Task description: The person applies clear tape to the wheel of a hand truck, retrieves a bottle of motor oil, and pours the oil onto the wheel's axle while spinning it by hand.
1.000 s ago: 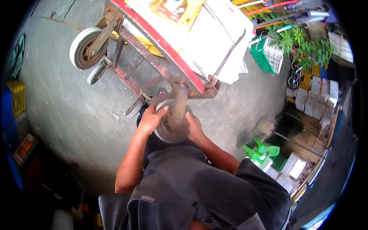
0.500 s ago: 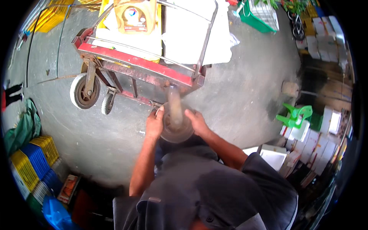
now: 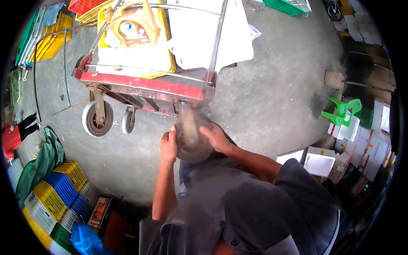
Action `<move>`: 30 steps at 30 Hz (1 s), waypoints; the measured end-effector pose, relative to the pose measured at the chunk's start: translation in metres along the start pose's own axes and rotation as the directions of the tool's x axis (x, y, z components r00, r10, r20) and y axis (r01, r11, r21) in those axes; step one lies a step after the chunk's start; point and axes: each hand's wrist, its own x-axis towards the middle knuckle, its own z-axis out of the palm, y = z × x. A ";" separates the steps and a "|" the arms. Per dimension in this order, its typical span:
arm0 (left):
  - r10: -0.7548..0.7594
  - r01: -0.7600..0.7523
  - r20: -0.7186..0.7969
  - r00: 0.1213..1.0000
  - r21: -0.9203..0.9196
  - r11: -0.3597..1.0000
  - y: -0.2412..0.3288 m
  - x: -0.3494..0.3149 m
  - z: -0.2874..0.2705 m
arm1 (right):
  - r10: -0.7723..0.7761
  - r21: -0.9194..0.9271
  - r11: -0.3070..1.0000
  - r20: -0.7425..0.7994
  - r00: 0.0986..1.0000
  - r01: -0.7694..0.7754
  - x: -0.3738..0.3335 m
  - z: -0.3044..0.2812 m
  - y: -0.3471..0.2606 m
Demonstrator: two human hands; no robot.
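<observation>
A red metal cart (image 3: 140, 86) stands in front of me, its paint worn and rusty. At its near right corner a caster wheel (image 3: 193, 146) hangs from a bracket, blurred and partly see-through. My left hand (image 3: 169, 146) is closed at the wheel's left edge, thumb up, its other fingers mostly hidden. On the opposite edge my right hand (image 3: 216, 138) is closed too, fingertips behind the wheel. Two more casters show under the cart: a larger wheel (image 3: 97, 118) and a smaller-looking wheel (image 3: 128, 122).
The cart carries a yellow crate (image 3: 171, 63) with a gold jug (image 3: 134, 27), beside a large white load (image 3: 208, 38). Stacked crates (image 3: 66, 187) and a green tarp (image 3: 42, 157) lie at left. A green stool (image 3: 341, 111) and white foam boxes (image 3: 319, 163) are at right.
The view has shifted, so the cart sits further left and the stool further right. Both hands stay at the caster wheel; my right hand now overlaps its edge more.
</observation>
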 end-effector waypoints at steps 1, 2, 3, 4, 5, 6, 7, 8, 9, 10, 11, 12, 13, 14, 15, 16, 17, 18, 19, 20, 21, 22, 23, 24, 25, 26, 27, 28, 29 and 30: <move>-0.033 0.034 0.013 0.999 -0.072 0.997 -0.011 0.004 0.000 | 0.018 -0.009 1.000 0.012 1.000 -0.018 0.001 0.000 -0.003; -0.045 0.050 0.038 0.998 -0.136 0.990 -0.016 0.004 -0.001 | 0.037 -0.019 0.999 0.024 0.999 -0.036 0.001 0.001 -0.005; -0.047 0.058 0.056 0.997 -0.208 0.976 -0.017 0.006 0.001 | 0.061 -0.068 0.996 -0.015 0.998 -0.061 0.002 0.002 -0.004; -0.048 0.067 0.076 0.996 -0.279 0.958 -0.017 0.009 0.002 | 0.082 -0.116 0.989 -0.056 0.995 -0.088 0.000 0.006 0.000; -0.067 0.095 0.103 0.992 -0.292 0.952 -0.016 0.014 0.001 | 0.101 -0.161 0.980 -0.100 0.990 -0.116 0.000 0.007 0.002; -0.076 0.104 0.120 0.990 -0.255 0.961 -0.022 0.011 -0.005 | 0.138 -0.190 0.970 -0.095 0.986 -0.154 -0.009 0.010 -0.006; -0.075 0.104 0.135 0.988 -0.220 0.970 -0.023 0.013 -0.007 | 0.164 -0.220 0.959 -0.091 0.982 -0.180 -0.017 0.012 -0.028; -0.059 0.086 0.144 0.988 -0.195 0.977 -0.018 0.020 -0.007 | 0.173 -0.256 0.948 -0.082 0.982 -0.188 -0.013 0.011 -0.045; -0.079 0.110 0.152 0.985 -0.205 0.973 -0.014 0.019 -0.005 | 0.125 -0.251 0.957 -0.096 0.988 -0.145 -0.012 0.010 -0.042; -0.099 0.133 0.161 0.982 -0.214 0.968 -0.010 0.017 -0.005 | 0.077 -0.246 0.964 -0.111 0.991 -0.102 -0.011 0.009 -0.037; -0.119 0.156 0.171 0.978 -0.222 0.963 -0.008 0.015 -0.003 | 0.029 -0.240 0.969 -0.128 0.991 -0.059 -0.011 0.008 -0.031; -0.096 0.116 0.136 0.986 -0.149 0.982 -0.006 0.014 -0.003 | 0.018 -0.191 0.981 -0.099 0.995 -0.037 -0.008 0.006 -0.027; -0.068 0.076 0.103 0.992 -0.073 0.994 -0.006 0.012 -0.002 | 0.004 -0.139 0.990 -0.072 0.997 -0.015 -0.007 0.003 -0.023; -0.037 0.037 0.074 0.997 0.006 0.999 -0.006 0.011 -0.003 | -0.011 -0.086 0.996 -0.047 0.999 0.007 -0.005 0.002 -0.019; -0.027 0.028 0.080 0.996 -0.005 1.000 -0.006 0.011 -0.003 | 0.004 -0.066 0.998 -0.038 0.999 -0.006 -0.004 0.002 -0.019; -0.017 0.019 0.087 0.996 -0.015 1.000 -0.006 0.011 -0.003 | 0.018 -0.045 0.999 -0.029 0.999 -0.019 -0.002 0.001 -0.019; -0.007 0.009 0.095 0.995 -0.025 1.000 -0.006 0.011 -0.003 | 0.031 -0.024 0.999 -0.021 0.999 -0.032 -0.002 0.002 -0.019; 0.001 0.003 0.097 0.995 -0.036 0.999 -0.007 0.010 -0.003 | 0.071 -0.044 0.996 -0.057 0.996 -0.073 -0.005 0.004 -0.022; -0.015 0.028 0.142 0.990 -0.086 0.996 -0.007 0.012 -0.005 | 0.110 -0.062 0.991 -0.095 0.989 -0.116 -0.010 0.008 -0.027; -0.030 0.056 0.187 0.982 -0.133 0.990 -0.006 0.018 -0.006 | 0.148 -0.077 0.984 -0.134 0.980 -0.159 -0.014 0.011 -0.029; -0.039 0.082 0.226 0.973 -0.186 0.979 -0.005 0.023 -0.007 | 0.118 -0.122 0.982 -0.182 0.976 -0.142 -0.015 0.014 -0.022; -0.044 0.098 0.251 0.967 -0.209 0.973 0.000 0.025 -0.005 | 0.093 -0.165 0.977 -0.227 0.969 -0.133 -0.016 0.016 -0.009; -0.049 0.116 0.276 0.960 -0.232 0.966 0.005 0.026 -0.003 | 0.066 -0.208 0.970 -0.272 0.960 -0.126 -0.016 0.016 0.004; -0.054 0.134 0.304 0.951 -0.249 0.959 0.009 0.028 -0.004 | 0.062 -0.142 0.985 -0.249 0.966 -0.100 -0.014 0.017 0.009; -0.033 0.077 0.261 0.965 -0.158 0.985 0.007 0.029 -0.005 | 0.056 -0.076 0.994 -0.226 0.973 -0.074 -0.011 0.014 0.013; -0.007 0.022 0.219 0.976 -0.064 0.998 0.002 0.029 -0.005 | 0.046 -0.010 0.999 -0.202 0.978 -0.049 -0.007 0.010 0.017; 0.027 -0.033 0.182 0.983 0.031 0.999 0.001 0.029 -0.002 | 0.070 0.012 0.998 -0.165 0.984 -0.069 -0.001 0.004 0.013; 0.015 -0.022 0.188 0.982 0.038 0.999 -0.001 0.025 -0.005 | 0.105 0.042 0.994 -0.128 0.986 -0.100 0.000 0.002 0.009; 0.003 -0.012 0.192 0.981 0.045 0.999 -0.002 0.021 -0.009 | 0.138 0.071 0.989 -0.088 0.987 -0.132 -0.003 0.005 0.007; 0.011 -0.018 0.191 0.982 0.034 0.999 0.005 0.020 -0.005 | 0.094 0.036 0.995 -0.120 0.988 -0.091 -0.003 0.006 0.005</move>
